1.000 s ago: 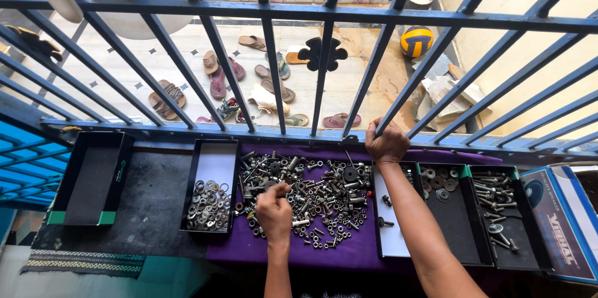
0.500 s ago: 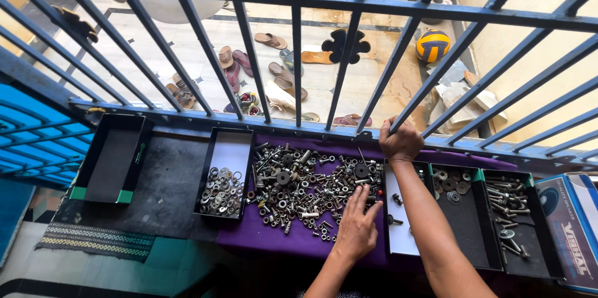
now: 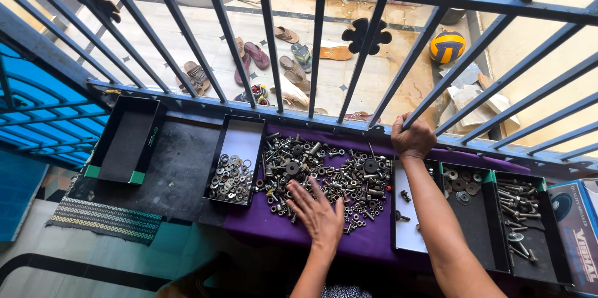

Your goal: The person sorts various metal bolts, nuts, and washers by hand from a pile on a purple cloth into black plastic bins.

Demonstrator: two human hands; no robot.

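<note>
Left hand (image 3: 319, 212) spread flat on bolt pile (image 3: 324, 173) at frame centre, right hand (image 3: 413, 138) clenched around railing bar (image 3: 436, 86) upper right

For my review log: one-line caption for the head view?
Left hand spread over mixed hardware pile on purple cloth; right hand grasps railing.

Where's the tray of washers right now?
In the head view, the tray of washers sits left of the hardware pile, just left of the left hand.
</note>
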